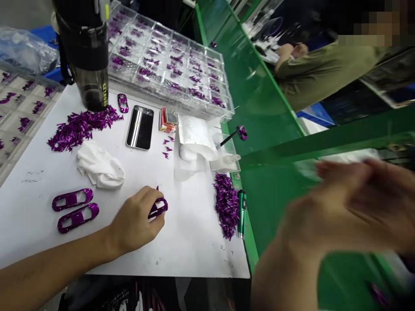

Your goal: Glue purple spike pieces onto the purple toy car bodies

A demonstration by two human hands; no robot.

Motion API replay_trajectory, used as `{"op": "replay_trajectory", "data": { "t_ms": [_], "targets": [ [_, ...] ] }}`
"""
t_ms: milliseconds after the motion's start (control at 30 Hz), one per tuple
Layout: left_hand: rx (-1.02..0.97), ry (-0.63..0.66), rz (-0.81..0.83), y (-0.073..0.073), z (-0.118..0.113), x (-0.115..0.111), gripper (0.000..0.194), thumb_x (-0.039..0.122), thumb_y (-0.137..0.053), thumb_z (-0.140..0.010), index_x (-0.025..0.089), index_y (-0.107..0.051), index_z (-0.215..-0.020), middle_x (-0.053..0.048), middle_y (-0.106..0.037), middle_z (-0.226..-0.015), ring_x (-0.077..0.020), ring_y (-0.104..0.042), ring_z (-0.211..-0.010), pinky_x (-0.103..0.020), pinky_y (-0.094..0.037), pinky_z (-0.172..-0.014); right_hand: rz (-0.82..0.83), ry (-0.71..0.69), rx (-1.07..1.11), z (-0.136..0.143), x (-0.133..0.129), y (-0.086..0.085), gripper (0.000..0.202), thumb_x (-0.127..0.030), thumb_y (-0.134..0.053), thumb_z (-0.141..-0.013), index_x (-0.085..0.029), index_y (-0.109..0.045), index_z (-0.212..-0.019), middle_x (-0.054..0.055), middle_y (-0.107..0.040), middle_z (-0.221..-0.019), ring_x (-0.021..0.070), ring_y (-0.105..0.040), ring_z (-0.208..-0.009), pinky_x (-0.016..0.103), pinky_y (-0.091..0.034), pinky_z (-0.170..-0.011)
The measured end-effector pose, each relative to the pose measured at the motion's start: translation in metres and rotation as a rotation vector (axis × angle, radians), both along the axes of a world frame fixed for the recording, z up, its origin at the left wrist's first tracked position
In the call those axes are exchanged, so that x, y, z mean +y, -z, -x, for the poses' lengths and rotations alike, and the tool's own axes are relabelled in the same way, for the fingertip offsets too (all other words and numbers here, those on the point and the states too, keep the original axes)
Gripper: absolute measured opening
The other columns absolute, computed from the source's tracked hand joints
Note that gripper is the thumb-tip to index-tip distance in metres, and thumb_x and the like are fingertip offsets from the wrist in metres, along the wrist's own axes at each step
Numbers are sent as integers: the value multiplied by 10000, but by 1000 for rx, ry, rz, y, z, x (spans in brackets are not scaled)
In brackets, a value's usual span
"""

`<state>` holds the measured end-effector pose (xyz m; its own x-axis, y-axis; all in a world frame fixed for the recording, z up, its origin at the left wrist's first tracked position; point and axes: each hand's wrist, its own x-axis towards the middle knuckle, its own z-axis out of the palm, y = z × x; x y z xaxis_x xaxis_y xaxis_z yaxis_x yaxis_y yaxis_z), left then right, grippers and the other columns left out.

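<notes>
My left hand is closed around a purple toy car body, low over the white work surface. Two more purple car bodies lie side by side to its left. Over the green conveyor at the right, my right hand is smeared by motion. Its fingers look bent, but whether they hold anything does not show. A heap of small purple pointed parts lies along the right edge of the surface, between the two hands. Another such heap is at the far left, beyond a crumpled white cloth.
A dark bottle stands beside stacked clear compartment trays of purple parts. A phone, a small red box, a white pouch and a green cutter lie around. Across the green conveyor is a co-worker's sleeve.
</notes>
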<state>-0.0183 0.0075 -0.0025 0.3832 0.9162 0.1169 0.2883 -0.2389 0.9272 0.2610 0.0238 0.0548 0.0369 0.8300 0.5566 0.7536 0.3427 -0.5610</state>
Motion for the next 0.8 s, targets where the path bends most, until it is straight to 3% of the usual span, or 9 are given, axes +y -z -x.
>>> {"op": "replay_trajectory", "data": {
  "t_ms": [167, 300, 367, 433, 500, 567, 633, 700, 800],
  "targets": [
    [-49, -4, -3, -1, 0, -5, 240, 156, -639, -882, 201, -642, -1118, -77, -587, -1092, -136, -612, -732, -270, -571, -617, -107, 116, -42, 3, 36, 2, 335, -513, -684, -941, -266, -719, -1165, 79, -804, -1004, 361, -794, -951, 487, -674, -681],
    [-186, 46, 115, -6, 4, 0, 270, 211, -692, -895, 241, -682, -1163, -62, -602, -1039, -159, -609, -786, -291, -582, -688, -240, 402, -74, -27, 58, 6, 297, -512, -638, -976, -254, -765, -1052, 76, -811, -900, 343, -797, -841, 532, -665, -750],
    [-300, 101, 228, -12, 7, 7, 296, 234, -736, -880, 267, -718, -1173, -62, -627, -1057, -172, -639, -861, -310, -594, -778, -204, 482, -126, -27, 55, 5, 309, -514, -648, -969, -241, -789, -997, 92, -814, -904, 351, -793, -817, 562, -656, -771],
    [-444, 173, 360, -17, 9, 15, 305, 234, -786, -848, 277, -753, -1148, -67, -672, -1105, -203, -672, -1013, -356, -583, -931, -154, 505, -147, -7, 36, 1, 320, -492, -625, -988, -225, -799, -1021, 104, -815, -949, 354, -792, -848, 547, -653, -762],
    [-596, 228, 509, -21, 11, 22, 303, 232, -836, -808, 276, -776, -1101, -67, -719, -1145, -233, -677, -1138, -398, -555, -1029, -95, 466, -95, 28, 3, -3, 305, -420, -561, -1038, -221, -788, -1082, 86, -811, -958, 299, -794, -851, 452, -656, -730],
    [-715, 240, 648, -23, 12, 25, 337, 245, -889, -760, 272, -784, -1079, -62, -752, -1165, -242, -699, -1140, -423, -562, -1036, 25, 202, -66, 67, -33, -4, 246, -359, -570, -1042, -245, -780, -983, 20, -807, -876, 206, -786, -742, 319, -647, -655],
    [-777, 236, 740, -24, 12, 26, 379, 265, -933, -711, 263, -793, -1063, -64, -772, -1167, -247, -726, -1101, -435, -579, -1022, 135, -25, -59, 98, -62, 0, 221, -373, -634, -1012, -234, -737, -1149, 27, -817, -967, 190, -797, -785, 278, -663, -695],
    [-799, 246, 778, -25, 12, 26, 382, 272, -952, -693, 257, -807, -1046, -66, -784, -1168, -256, -728, -1126, -437, -576, -1041, 109, -58, -55, 117, -77, 7, 344, -363, -691, -980, -212, -674, -1288, 54, -810, -1044, 194, -800, -831, 265, -670, -742],
    [-820, 265, 777, -27, 11, 25, 351, 252, -947, -714, 276, -823, -1041, -44, -797, -1150, -238, -717, -1167, -391, -576, -1046, 6, 3, -72, 124, -78, 12, 371, -286, -726, -953, -206, -651, -1308, 57, -800, -1022, 187, -793, -804, 250, -667, -746]
  ]
}}
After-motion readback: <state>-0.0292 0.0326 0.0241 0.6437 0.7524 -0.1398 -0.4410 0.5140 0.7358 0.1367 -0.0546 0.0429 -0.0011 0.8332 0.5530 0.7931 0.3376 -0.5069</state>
